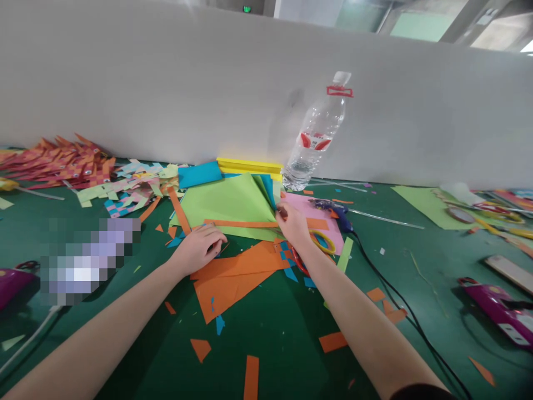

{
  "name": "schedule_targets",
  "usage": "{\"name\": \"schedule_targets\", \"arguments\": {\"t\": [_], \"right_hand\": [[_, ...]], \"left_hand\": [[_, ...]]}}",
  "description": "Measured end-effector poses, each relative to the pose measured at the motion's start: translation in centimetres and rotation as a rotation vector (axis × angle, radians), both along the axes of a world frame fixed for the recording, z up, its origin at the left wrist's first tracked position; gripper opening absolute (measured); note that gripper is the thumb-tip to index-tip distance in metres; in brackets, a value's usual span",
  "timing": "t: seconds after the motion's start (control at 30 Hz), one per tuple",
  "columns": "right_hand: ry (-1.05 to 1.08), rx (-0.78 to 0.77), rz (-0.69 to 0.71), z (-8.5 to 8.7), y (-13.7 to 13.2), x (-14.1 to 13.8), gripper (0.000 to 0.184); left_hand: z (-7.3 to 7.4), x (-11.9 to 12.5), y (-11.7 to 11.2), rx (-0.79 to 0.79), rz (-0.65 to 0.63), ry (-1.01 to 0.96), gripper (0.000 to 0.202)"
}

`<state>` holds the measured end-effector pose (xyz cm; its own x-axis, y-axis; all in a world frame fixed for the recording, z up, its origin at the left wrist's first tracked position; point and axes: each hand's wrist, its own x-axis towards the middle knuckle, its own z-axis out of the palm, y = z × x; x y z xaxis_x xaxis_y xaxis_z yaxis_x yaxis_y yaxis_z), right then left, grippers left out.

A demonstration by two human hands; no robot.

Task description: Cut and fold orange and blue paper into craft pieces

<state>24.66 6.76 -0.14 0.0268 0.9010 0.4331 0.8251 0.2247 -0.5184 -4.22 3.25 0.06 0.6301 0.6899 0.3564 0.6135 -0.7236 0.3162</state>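
Note:
My right hand (293,222) is closed in a pinch at the right edge of a stack of paper, where blue paper (266,188) fans out from under a light green sheet (225,197). My left hand (199,250) has its fingers curled, with a thin sliver by the fingertips that is too small to name. It rests by the upper left corner of some orange paper (237,283). A long orange strip (245,224) lies across the green sheet between both hands. Under my right wrist are scissors with yellow and red handles (325,243), partly hidden.
Behind the stack a clear plastic bottle (316,133) leans by a grey partition (166,83). A blue glue gun (339,214) lies right, its black cord trailing forward. Woven paper pieces (137,186) and red-orange paper crafts (62,161) pile up left. A purple power strip (499,311) sits right.

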Motion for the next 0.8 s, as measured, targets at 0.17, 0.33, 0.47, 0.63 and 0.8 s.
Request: {"name": "schedule_targets", "arguments": {"t": [0.17,0.33,0.47,0.63,0.8], "right_hand": [[0.016,0.008,0.011,-0.05,0.11,-0.04,0.022],[0.021,0.026,0.030,-0.22,0.24,0.03,0.022],[0.026,0.037,0.040,-0.32,0.28,0.02,0.022],[0.027,0.054,0.044,-0.35,0.34,-0.01,0.021],[0.035,0.059,0.030,-0.40,0.42,0.00,0.020]], "left_hand": [[-0.08,-0.04,0.05,0.003,0.006,-0.008,0.027],[-0.40,-0.13,0.16,0.007,0.004,-0.015,0.026],[-0.39,-0.15,0.16,0.009,-0.002,-0.018,0.025],[-0.37,-0.11,0.14,0.020,-0.010,-0.019,0.025],[-0.25,-0.14,0.12,0.026,-0.017,-0.013,0.026]]}}
